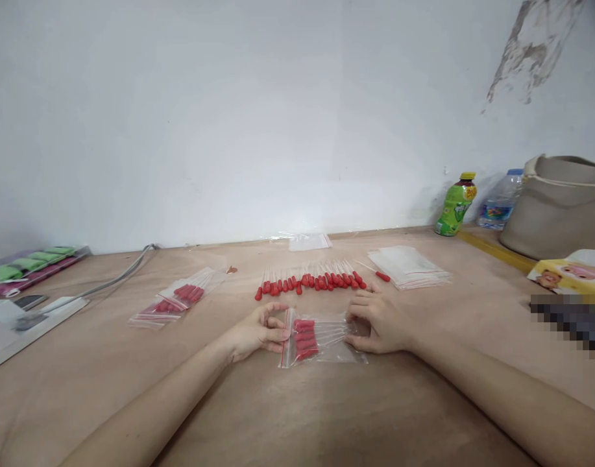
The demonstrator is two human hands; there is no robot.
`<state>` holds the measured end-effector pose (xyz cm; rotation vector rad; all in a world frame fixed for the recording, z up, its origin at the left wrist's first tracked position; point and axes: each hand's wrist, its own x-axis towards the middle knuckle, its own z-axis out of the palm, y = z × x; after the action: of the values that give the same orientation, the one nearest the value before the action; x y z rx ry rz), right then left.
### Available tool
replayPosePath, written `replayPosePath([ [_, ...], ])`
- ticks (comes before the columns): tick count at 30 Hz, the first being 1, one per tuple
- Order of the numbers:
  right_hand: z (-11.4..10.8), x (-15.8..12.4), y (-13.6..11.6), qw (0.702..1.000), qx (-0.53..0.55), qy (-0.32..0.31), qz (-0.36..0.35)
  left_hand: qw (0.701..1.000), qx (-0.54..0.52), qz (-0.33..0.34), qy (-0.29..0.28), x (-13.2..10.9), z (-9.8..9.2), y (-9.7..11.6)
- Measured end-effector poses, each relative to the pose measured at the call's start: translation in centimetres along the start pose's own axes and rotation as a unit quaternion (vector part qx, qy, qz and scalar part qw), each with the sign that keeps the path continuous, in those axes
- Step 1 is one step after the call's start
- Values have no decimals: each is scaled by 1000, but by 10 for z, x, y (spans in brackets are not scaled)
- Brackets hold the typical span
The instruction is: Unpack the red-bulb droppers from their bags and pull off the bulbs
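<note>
A clear zip-lock bag [340, 355] lies flat on the table in front of me, with several red-headed thin white sticks [305, 338] inside it, heads toward the zip end. My left hand [258, 332] pinches the bag's zip edge, marked by a red line. At the opposite end, my right hand [382, 319] has its curled fingers and thumb on the bag, around the stick ends. Just beyond, a row of loose red-headed sticks [321, 281] points its pale ends to the wall. One separate stick [382, 276] lies to their right.
Filled zip-lock bags [167, 316] overlap on the left. A stack of flat bags [414, 267] is at right, and another flat bag [309, 242] by the wall. Cable [126, 275] and power strip [48, 318] lie left; green bottle [456, 204], water bottle [500, 201] and beige bucket-shaped container [560, 207] stand right.
</note>
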<state>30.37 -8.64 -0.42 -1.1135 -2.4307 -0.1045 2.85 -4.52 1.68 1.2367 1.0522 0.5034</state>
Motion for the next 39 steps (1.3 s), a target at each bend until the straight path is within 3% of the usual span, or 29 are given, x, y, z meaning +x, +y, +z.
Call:
replayPosePath([
  [4, -6, 2, 2, 1000, 12, -4, -14, 1000, 8, -2, 9, 0, 4, 0],
  [8, -8, 13, -9, 999, 36, 20, -9, 995, 78, 54, -12, 4, 16, -6],
  [11, 0, 26, -22, 997, 51, 47, -23, 986, 143, 89, -17, 5, 26, -9],
  [15, 13, 43, -38, 997, 29, 32, -69, 978, 183, 100, -27, 4, 31, -9],
  [27, 23, 51, -39, 993, 99, 49, -44, 983, 146, 88, -68, 9, 30, -4],
  [39, 23, 49, -35, 991, 113, 61, -34, 988, 120, 85, -50, 11, 29, -6],
])
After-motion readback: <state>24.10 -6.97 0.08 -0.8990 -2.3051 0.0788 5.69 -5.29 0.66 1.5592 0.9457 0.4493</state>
